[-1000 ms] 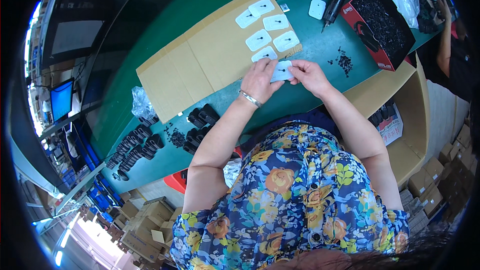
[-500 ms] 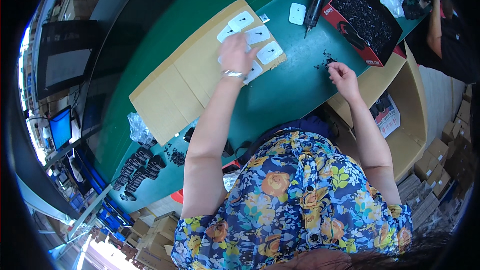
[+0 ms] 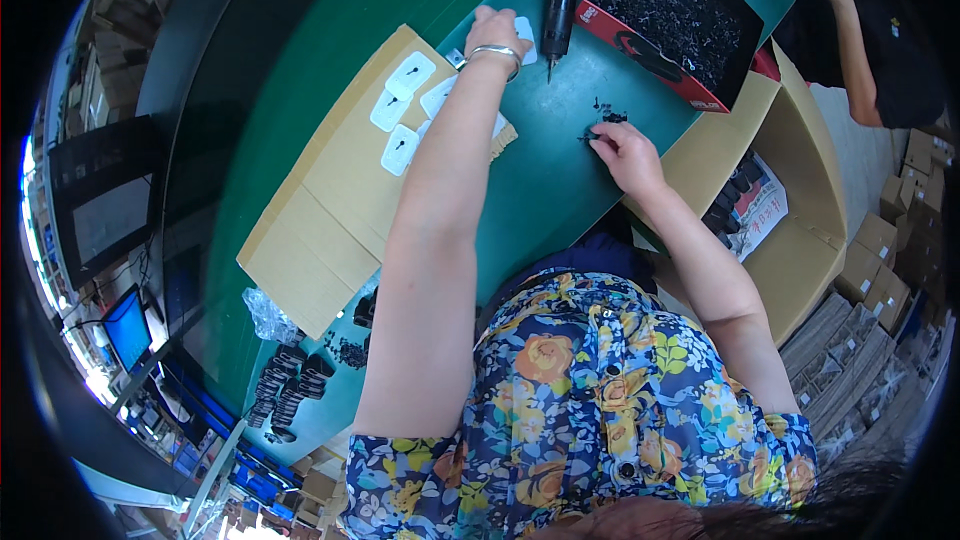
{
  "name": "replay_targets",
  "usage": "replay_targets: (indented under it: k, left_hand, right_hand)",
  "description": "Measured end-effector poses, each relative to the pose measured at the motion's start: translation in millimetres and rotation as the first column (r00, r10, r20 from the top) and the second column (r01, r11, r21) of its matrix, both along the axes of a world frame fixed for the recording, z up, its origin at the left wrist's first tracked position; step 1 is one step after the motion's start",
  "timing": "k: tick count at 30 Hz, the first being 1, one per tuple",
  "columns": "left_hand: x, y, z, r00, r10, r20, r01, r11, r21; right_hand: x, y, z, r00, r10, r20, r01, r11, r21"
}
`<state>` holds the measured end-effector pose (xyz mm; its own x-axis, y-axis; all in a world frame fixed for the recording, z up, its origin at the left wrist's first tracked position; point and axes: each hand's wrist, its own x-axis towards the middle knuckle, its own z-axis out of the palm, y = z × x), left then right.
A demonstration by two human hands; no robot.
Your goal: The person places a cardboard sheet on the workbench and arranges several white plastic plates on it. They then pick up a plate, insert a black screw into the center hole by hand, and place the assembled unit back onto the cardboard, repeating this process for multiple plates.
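Observation:
My left hand (image 3: 495, 32) reaches to the far side of the green bench, partly covering a rounded white plate (image 3: 525, 43); its fingertips are largely hidden. Near a small pile of black parts (image 3: 612, 117), my right hand (image 3: 630, 157) is closed in a pinch, with a small black part (image 3: 590, 136) at the fingertips. Several more white plates (image 3: 400, 150), some with a small black piece lying on top, rest on a flat cardboard sheet (image 3: 310, 230). My left forearm hides part of that group.
A black electric screwdriver (image 3: 563, 5) points toward me beside the white plate. Right of it stands a red box (image 3: 655, 65) filled with small black parts. An open carton (image 3: 810, 190) adjoins the bench. Black moulded pieces (image 3: 285, 390) sit at left. A co-worker's arm (image 3: 850, 40) shows far right.
My left hand has moved from the plates on the cardboard to the lone plate by the screwdriver. My right hand stays by the small pile. The whole view has shifted.

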<state>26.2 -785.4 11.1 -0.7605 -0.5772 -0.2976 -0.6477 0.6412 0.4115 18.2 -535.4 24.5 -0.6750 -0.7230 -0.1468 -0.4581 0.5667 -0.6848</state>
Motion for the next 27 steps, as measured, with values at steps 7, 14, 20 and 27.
replay_targets:
  k: [7, 14, 20, 27]
  left_hand:
    - [69, 23, 36, 0.908, -0.047, -0.415, -0.003, 0.993, -0.118]
    - [159, 108, 30, 0.768, 0.190, -0.611, 0.041, 0.939, 0.343]
    - [180, 142, 14, 0.682, 0.443, -0.582, -0.080, 0.836, 0.543]
    - [170, 143, 45, 0.565, 0.790, -0.239, -0.054, 0.324, 0.944]
  right_hand:
    - [-5, -6, -24, 0.988, 0.083, -0.134, -0.073, 0.994, 0.082]
    - [0, -7, -25, 0.983, 0.107, -0.148, -0.073, 0.973, 0.219]
    - [-9, 1, -28, 0.987, 0.056, -0.148, -0.056, 0.998, 0.007]
    - [18, 3, 30, 0.965, 0.029, 0.261, 0.085, 0.905, -0.417]
